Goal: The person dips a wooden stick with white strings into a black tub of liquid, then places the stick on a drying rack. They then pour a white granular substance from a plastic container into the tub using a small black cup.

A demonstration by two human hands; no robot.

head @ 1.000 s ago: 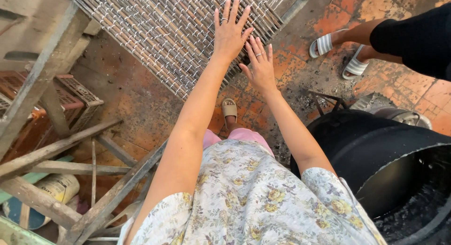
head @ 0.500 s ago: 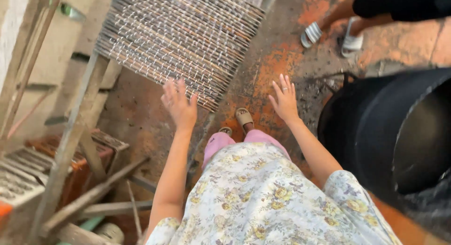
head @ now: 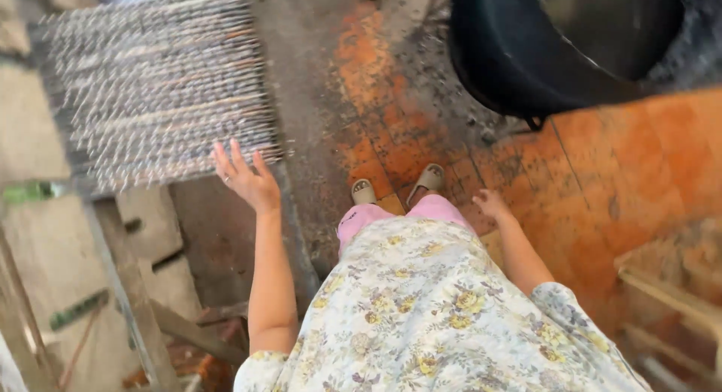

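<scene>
My left hand is raised with its fingers spread and holds nothing; it hovers by the near corner of a stack of metal wire grids that lies at the upper left. My right hand hangs lower beside my hip, fingers loosely curled and empty. Below me I see my floral dress, pink trousers and beige sandals on the orange tiled floor.
A large black pan stands at the upper right, close to my feet. Wooden frames and slats crowd the left side. More pale wooden pieces lie at the lower right.
The view has swung right and tilted. Both hands have drawn back from the wire grids; the right hand dropped to my side. The other person's feet are out of view.
</scene>
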